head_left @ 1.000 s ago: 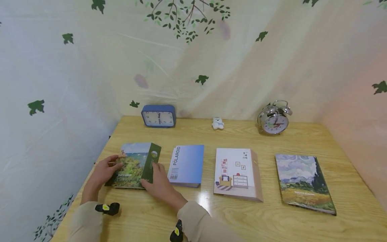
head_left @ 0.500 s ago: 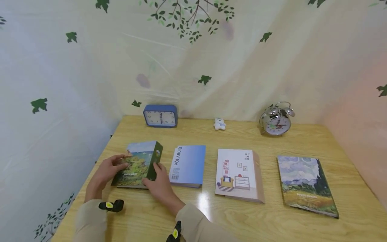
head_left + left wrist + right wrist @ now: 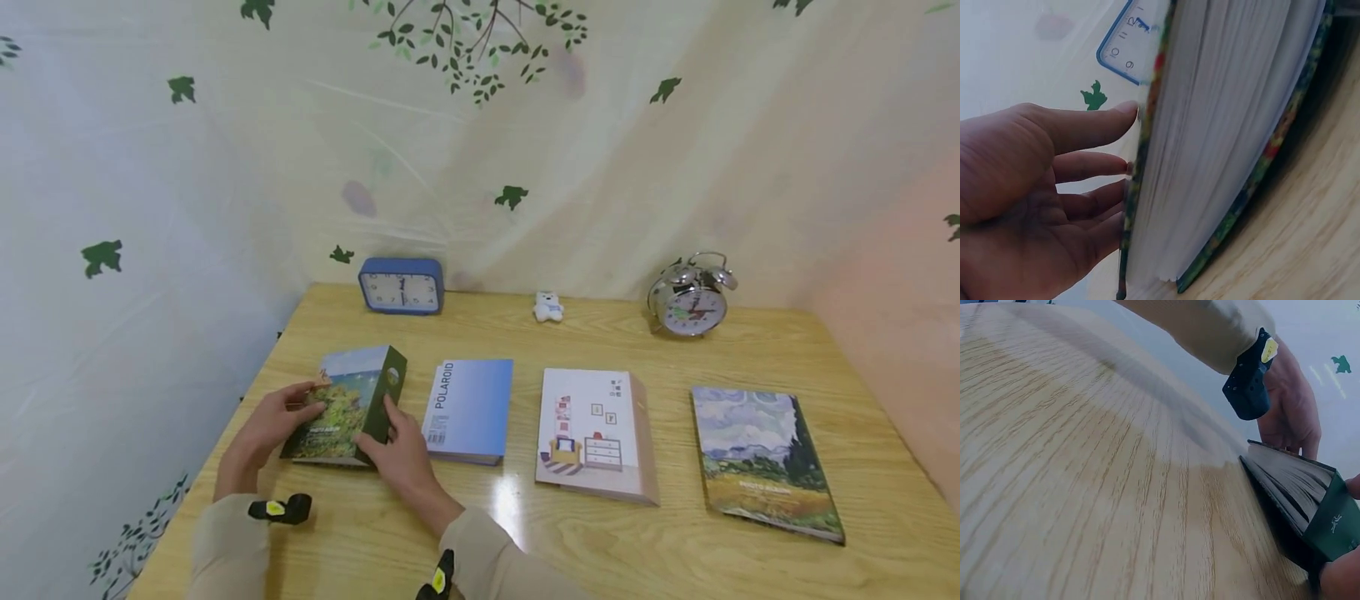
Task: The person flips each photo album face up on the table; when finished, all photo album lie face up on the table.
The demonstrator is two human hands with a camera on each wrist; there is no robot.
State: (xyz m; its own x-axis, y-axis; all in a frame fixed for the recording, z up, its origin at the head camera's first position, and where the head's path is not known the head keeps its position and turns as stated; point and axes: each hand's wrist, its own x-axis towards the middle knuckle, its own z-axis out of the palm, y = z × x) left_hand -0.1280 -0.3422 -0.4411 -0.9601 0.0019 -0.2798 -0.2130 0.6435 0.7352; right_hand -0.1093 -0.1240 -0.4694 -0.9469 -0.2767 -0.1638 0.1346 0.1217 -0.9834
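Observation:
A thick photo album (image 3: 348,404) with a painted seaside cover and a dark green spine lies at the left of the wooden table. Its spine side is raised, so the album tilts. My left hand (image 3: 264,423) rests its fingertips on the front cover; the left wrist view shows the thumb and fingers against that cover, beside the white page block (image 3: 1210,119). At the spine, my right hand (image 3: 405,457) grips the album with thumb and fingers. Part of the green spine (image 3: 1338,515) shows between its digits in the right wrist view.
To the right lie a blue POLAROID album (image 3: 476,408), a white album with furniture drawings (image 3: 588,425) and another painted photo album (image 3: 757,458). Along the back stand a blue clock (image 3: 402,287), a small white bear figure (image 3: 547,307) and a silver twin-bell alarm clock (image 3: 690,304).
The album has tipped up on its spine side, showing more of the green spine. Both hands have moved slightly right in the view, which itself has shifted a little.

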